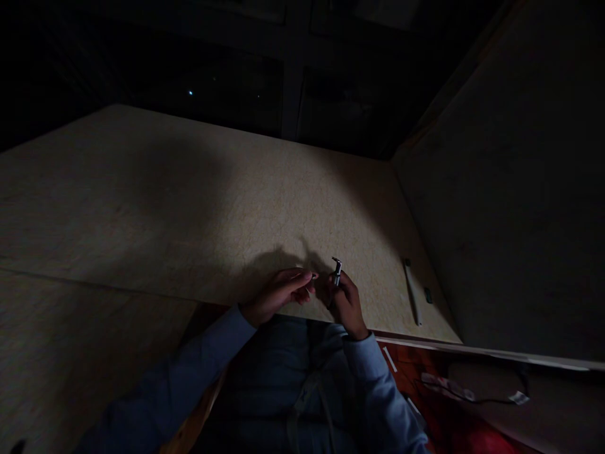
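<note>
My right hand [347,306] is closed round a small shiny metal tool [337,272]. The tool stands upright out of the fist, and its top bends to the left; its exact kind is too dark to tell. Just left of it, my left hand [288,289] has thumb and fingers pinched together. A tiny thing at those fingertips is too small to name. A narrow gap separates the two hands, both held low over the front edge of the pale, mottled table [283,189].
At the table's right side lie a long, thin pale thing [413,296] with a dark end and a small dark green piece [428,295]. A dark upright panel [510,208] borders that side. Below it are a reddish floor [411,362] and a cable.
</note>
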Tool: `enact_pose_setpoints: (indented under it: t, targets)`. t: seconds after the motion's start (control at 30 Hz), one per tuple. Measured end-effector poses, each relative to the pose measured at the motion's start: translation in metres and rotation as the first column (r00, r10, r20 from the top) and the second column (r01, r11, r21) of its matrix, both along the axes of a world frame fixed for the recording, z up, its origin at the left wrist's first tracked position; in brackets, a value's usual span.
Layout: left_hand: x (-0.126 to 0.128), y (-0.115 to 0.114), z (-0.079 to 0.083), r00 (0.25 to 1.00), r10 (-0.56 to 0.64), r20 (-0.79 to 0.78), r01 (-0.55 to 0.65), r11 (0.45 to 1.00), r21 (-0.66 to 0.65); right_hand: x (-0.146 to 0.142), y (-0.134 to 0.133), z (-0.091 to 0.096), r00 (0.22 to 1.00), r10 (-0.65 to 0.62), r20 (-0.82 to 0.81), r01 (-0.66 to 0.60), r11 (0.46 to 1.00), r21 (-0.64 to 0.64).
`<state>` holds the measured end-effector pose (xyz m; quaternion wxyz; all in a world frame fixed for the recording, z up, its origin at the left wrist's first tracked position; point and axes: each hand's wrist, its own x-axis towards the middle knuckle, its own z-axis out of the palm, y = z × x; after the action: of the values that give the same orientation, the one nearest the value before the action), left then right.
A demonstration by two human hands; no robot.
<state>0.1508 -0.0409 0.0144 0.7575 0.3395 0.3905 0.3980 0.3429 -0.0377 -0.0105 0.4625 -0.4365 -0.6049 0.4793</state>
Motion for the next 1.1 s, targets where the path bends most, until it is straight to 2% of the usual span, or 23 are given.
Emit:
enact_pose_setpoints:
  t: [0.17,0.23,0.4,0.5,0.7,0.97,1.1]
  targets:
    - [0.005,-0.004,-0.002,0.99,0.0,-0.14,0.011,0.997,0.082,-0.001,-0.002,0.004,0.995,-0.099,-0.02,0.1,0.992,0.077]
    - [0.007,-0.005,-0.004,0.986,0.006,-0.166,0.01,0.995,0.097,-0.002,-0.003,0.004,0.992,-0.13,-0.006,0.13,0.989,0.066]
    - [0.008,-0.005,-0.007,0.974,0.008,-0.227,0.018,0.994,0.111,-0.003,-0.005,-0.004,0.993,-0.082,0.091,0.079,0.996,0.032]
    - [0.008,-0.005,-0.004,0.973,-0.018,-0.231,0.044,0.993,0.11,-0.002,-0.005,-0.006,0.989,-0.077,0.126,0.071,0.996,0.054]
    - [0.01,-0.005,-0.002,0.971,-0.041,-0.236,0.059,0.996,0.073,-0.002,-0.006,0.001,0.988,-0.004,0.156,-0.006,0.998,0.069]
    - [0.01,-0.007,-0.004,0.978,-0.029,-0.205,0.05,0.994,0.093,-0.003,-0.006,-0.006,0.995,-0.095,0.04,0.097,0.993,-0.063]
    - [0.011,-0.009,-0.006,0.976,0.023,-0.217,0.006,0.991,0.133,-0.003,-0.004,-0.001,0.997,-0.053,0.055,0.056,0.997,-0.05]
